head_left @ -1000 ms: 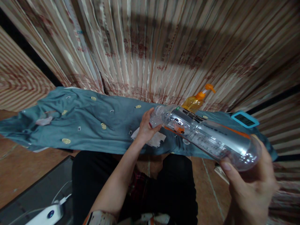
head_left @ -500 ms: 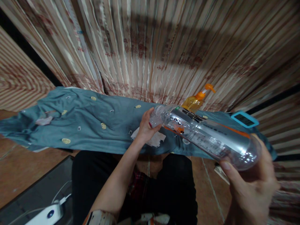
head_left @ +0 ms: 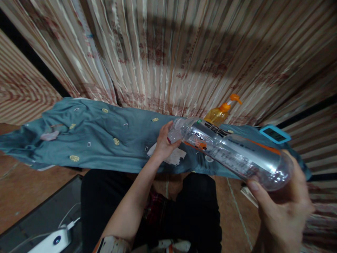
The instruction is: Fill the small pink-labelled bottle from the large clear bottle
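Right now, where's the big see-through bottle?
In the head view, the see-through bottle slants right of centre, between the left hand at its narrow end and the right hand at its base.

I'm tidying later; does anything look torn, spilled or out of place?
The white scrap partly hidden by the left hand has ragged edges, as if torn. The blue-green cloth is bunched at its left end, unlike its flatter middle. No spill shows.

Pleated beige curtains (head_left: 168, 84) (reddish print, shadow band (head_left: 205, 45) across) line the back; brown tiled floor (head_left: 231, 225); dark bars (head_left: 34, 58) slant either side.
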Demonstrator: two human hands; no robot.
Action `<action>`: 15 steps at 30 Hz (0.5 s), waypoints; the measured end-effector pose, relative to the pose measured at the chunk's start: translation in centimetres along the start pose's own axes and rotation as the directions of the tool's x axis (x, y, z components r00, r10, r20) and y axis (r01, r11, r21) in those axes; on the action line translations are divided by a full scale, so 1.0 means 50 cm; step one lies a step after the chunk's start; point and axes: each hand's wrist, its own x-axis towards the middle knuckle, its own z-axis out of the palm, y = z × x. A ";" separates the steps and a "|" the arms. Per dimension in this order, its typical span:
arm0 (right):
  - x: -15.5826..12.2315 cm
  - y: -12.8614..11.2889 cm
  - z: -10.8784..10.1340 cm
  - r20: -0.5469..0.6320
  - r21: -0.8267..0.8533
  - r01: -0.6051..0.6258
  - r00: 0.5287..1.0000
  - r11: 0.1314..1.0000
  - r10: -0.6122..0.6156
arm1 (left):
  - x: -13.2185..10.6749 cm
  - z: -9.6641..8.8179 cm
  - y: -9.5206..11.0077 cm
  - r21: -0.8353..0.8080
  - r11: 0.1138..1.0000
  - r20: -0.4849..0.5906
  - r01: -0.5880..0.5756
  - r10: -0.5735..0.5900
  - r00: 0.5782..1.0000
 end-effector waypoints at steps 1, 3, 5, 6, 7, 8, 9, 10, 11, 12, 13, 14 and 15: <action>0.001 -0.001 0.001 0.004 0.008 0.006 1.000 1.000 -0.006 | 0.000 0.000 -0.001 0.000 1.000 0.000 -0.002 0.002 1.000; 0.002 -0.002 0.002 0.008 0.019 0.029 1.000 0.999 -0.029 | -0.001 0.000 -0.003 0.005 1.000 -0.008 -0.010 0.010 1.000; 0.002 0.002 0.003 0.004 0.019 0.031 1.000 0.999 -0.031 | -0.002 0.001 -0.006 0.010 1.000 -0.016 -0.020 0.020 1.000; 0.002 0.004 0.003 -0.002 0.006 0.031 1.000 1.000 -0.031 | -0.003 0.002 -0.007 0.012 1.000 -0.017 -0.026 0.026 1.000; 0.002 0.007 0.002 -0.008 -0.008 0.027 1.000 1.000 -0.027 | -0.003 0.003 -0.009 0.014 0.999 -0.018 -0.031 0.031 0.999; 0.002 0.009 0.002 -0.012 -0.018 0.024 1.000 1.000 -0.025 | -0.003 0.003 -0.009 0.016 0.999 -0.018 -0.034 0.034 0.999; 0.001 0.011 0.002 -0.017 -0.021 0.020 1.000 1.000 -0.021 | -0.003 0.004 -0.010 0.019 0.999 -0.018 -0.036 0.036 0.999; 0.001 0.012 0.002 -0.020 -0.017 0.016 1.000 1.000 -0.017 | -0.004 0.004 -0.011 0.022 0.999 -0.019 -0.037 0.037 0.999; 0.001 0.012 0.001 -0.022 -0.010 0.012 1.000 1.000 -0.012 | -0.004 0.004 -0.011 0.024 0.999 -0.019 -0.037 0.037 0.999; 0.001 0.012 0.001 -0.023 -0.005 0.008 1.000 1.000 -0.008 | -0.004 0.004 -0.011 0.025 0.999 -0.020 -0.038 0.038 0.999; 0.000 0.012 0.001 -0.020 -0.001 0.003 1.000 1.000 -0.003 | -0.003 0.004 -0.011 0.024 0.999 -0.021 -0.040 0.040 0.999; 0.000 0.012 0.001 -0.018 -0.003 0.006 1.000 1.000 -0.006 | -0.003 0.004 -0.011 0.023 0.999 -0.020 -0.042 0.043 0.999; 0.000 0.011 0.000 -0.017 -0.012 0.012 1.000 1.000 -0.012 | -0.003 0.004 -0.011 0.021 0.999 -0.019 -0.045 0.045 0.999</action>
